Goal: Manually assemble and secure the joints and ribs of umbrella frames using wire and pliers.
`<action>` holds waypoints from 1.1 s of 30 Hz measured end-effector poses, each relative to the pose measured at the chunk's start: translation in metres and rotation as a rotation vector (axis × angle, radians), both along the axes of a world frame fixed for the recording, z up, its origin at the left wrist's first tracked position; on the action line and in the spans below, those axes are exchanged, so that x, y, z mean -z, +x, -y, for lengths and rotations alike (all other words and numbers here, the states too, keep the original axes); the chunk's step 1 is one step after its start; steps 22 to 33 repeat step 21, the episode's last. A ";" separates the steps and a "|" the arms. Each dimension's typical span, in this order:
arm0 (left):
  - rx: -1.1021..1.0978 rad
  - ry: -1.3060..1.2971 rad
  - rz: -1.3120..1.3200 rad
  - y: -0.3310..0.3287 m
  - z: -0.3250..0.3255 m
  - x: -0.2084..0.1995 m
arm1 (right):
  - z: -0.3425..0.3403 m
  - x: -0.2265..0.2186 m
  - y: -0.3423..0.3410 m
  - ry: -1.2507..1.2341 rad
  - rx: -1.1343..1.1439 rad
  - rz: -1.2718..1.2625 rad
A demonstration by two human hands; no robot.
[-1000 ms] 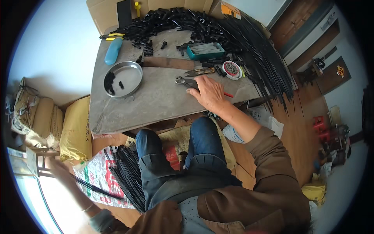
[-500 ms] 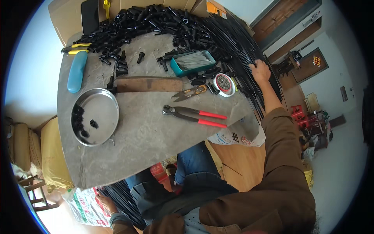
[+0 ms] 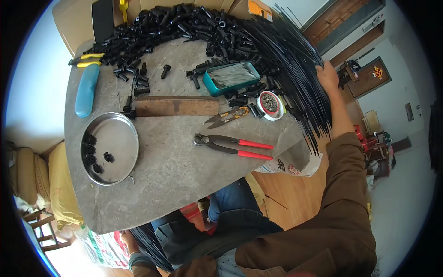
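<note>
At the table's far right edge, my right hand [image 3: 326,76] is closed on thin black rods at the outer side of a large bundle of black rods [image 3: 295,76]. A few of these rods rise apart from the bundle toward the far end. Down at the lower left, below the table edge, my left hand [image 3: 129,241] is beside a second bundle of black rods [image 3: 150,244] near my lap. The left fingers are too small and partly hidden to make out their grip. Close to the rods on the table is a small round white tub [image 3: 269,105] of tiny metal pieces.
A heap of black bolt-like parts [image 3: 170,27] lines the far side of the grey table [image 3: 157,161]. Nearer are a green tin [image 3: 212,85] of thin pins, a wooden block [image 3: 175,107], pointed cutters [image 3: 228,116], red-handled pincers [image 3: 235,146], a round metal tray [image 3: 115,177] and a blue case [image 3: 86,90].
My right hand has moved outward to the right and slightly farther off, and some thin rods have shifted apart with it. My left hand has barely moved.
</note>
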State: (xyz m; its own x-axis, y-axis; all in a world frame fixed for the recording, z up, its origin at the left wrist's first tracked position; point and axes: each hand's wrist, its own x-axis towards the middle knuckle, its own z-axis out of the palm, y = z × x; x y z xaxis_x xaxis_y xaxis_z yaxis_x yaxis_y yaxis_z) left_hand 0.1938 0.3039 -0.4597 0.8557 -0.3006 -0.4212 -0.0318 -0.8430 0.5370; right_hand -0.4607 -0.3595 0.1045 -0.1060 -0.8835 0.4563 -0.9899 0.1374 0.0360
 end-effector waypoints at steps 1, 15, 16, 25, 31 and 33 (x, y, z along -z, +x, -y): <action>0.041 0.028 -0.018 -0.004 0.009 -0.009 | -0.004 -0.017 -0.002 0.034 -0.046 -0.002; 0.701 -0.330 -0.340 -0.168 0.112 -0.339 | 0.049 -0.101 -0.059 -0.281 -0.366 -0.220; 0.846 -0.344 -0.393 -0.173 0.134 -0.360 | 0.086 -0.124 -0.117 -0.296 -0.361 -0.223; 1.085 -0.620 -0.771 -0.230 0.175 -0.508 | 0.011 -0.151 0.017 -0.152 -0.816 0.415; 1.085 -0.620 -0.771 -0.230 0.175 -0.508 | 0.011 -0.151 0.017 -0.152 -0.816 0.415; 1.085 -0.620 -0.771 -0.230 0.175 -0.508 | 0.011 -0.151 0.017 -0.152 -0.816 0.415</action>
